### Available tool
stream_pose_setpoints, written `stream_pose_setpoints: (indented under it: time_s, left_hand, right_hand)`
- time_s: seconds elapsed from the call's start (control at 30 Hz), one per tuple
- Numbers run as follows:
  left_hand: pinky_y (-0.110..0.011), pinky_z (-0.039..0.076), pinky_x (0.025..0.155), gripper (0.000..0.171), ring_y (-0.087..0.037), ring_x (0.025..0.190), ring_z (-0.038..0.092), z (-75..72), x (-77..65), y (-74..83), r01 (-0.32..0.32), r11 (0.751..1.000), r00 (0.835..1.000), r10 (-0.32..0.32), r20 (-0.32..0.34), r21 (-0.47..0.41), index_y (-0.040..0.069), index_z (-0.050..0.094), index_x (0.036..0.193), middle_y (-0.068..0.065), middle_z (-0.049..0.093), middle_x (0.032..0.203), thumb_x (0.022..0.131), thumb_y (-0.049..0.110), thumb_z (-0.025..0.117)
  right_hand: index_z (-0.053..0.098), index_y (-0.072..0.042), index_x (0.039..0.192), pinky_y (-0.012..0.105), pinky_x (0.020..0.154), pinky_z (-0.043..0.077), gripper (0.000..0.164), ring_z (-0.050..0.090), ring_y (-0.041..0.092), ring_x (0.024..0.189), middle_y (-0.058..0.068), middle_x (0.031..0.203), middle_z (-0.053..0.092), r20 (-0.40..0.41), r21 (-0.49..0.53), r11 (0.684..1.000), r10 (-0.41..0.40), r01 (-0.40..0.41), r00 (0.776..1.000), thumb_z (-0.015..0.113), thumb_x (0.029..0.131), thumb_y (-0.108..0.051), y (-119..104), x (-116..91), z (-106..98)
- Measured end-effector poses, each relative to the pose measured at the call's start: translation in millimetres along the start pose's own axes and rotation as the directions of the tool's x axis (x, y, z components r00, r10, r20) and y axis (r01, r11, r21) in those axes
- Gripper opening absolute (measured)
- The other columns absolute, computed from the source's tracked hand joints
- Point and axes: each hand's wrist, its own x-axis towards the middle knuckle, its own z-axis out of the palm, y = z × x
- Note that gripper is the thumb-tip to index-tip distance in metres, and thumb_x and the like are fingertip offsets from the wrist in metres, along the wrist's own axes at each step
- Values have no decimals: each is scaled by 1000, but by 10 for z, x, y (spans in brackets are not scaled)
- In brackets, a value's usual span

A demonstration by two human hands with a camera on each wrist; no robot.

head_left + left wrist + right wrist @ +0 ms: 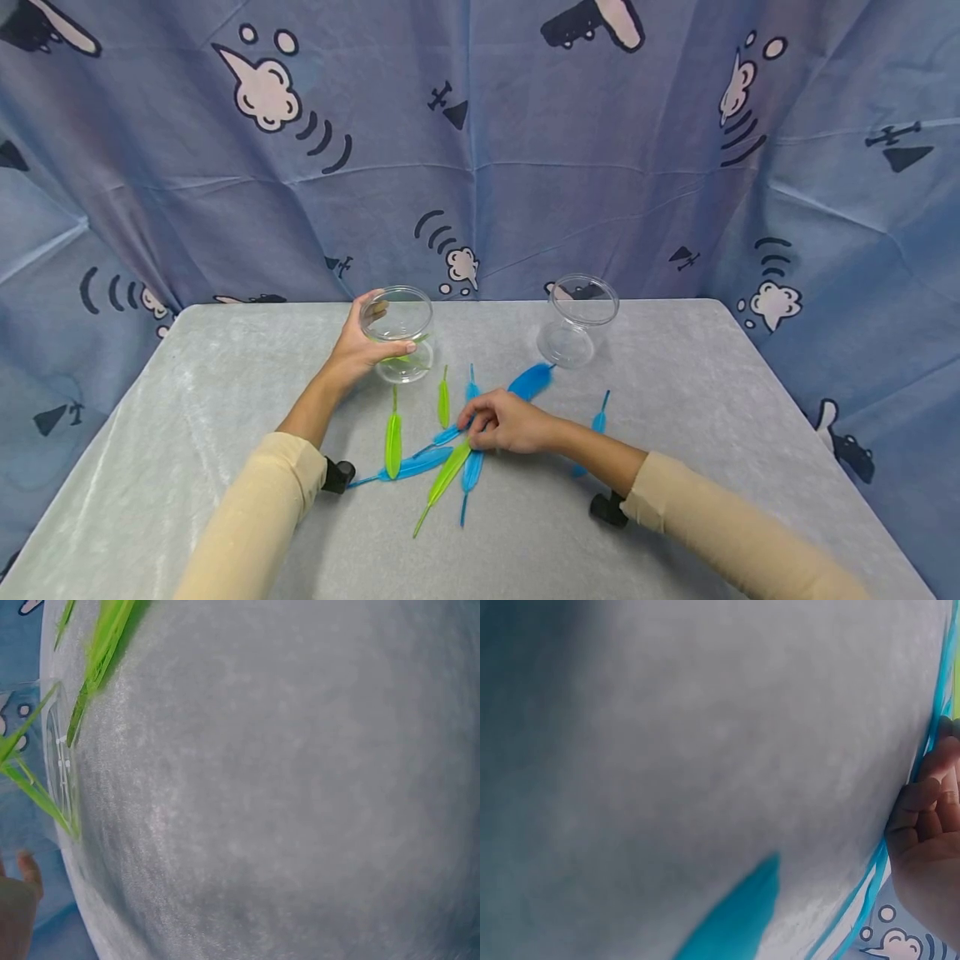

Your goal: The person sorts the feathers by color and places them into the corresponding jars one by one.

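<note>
My left hand (360,346) grips a clear plastic cup (401,317) near the back of the table, thumb across its front. Green feathers (34,787) show inside this cup. Above the loose feathers in the middle, my right hand (513,423) has its fingers curled, with thumb and fingertips pinching the upper end of a green feather (448,477). Blue feathers (471,479) lie beneath and around these fingers, one of them (531,381) partly behind the hand. Two other green feathers, one long (393,442) and one short (443,402), rest to the left.
A second clear cup (576,325) stands at the back right. One blue feather (599,422) lies apart, partly hidden under the right forearm. The grey-covered table (675,392) ends at a patterned blue curtain (525,208).
</note>
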Motion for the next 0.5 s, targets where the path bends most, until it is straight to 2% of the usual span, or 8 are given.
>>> stream_pose_setpoints:
  time_s: [0.5]
  left_hand:
    - [-47, 27, 116, 103, -26, 144, 30, -10, 5, -5, 27, 1000, 1000, -27, 2, 7, 17, 22, 155, -15, 33, 154, 75, 7, 86]
  right_hand:
    - [65, 6, 113, 21, 59, 43, 22, 54, 9, 67, 10, 86, 70, -22, 28, 1000, -4, 4, 1000, 65, 93, -1, -90, -23, -171]
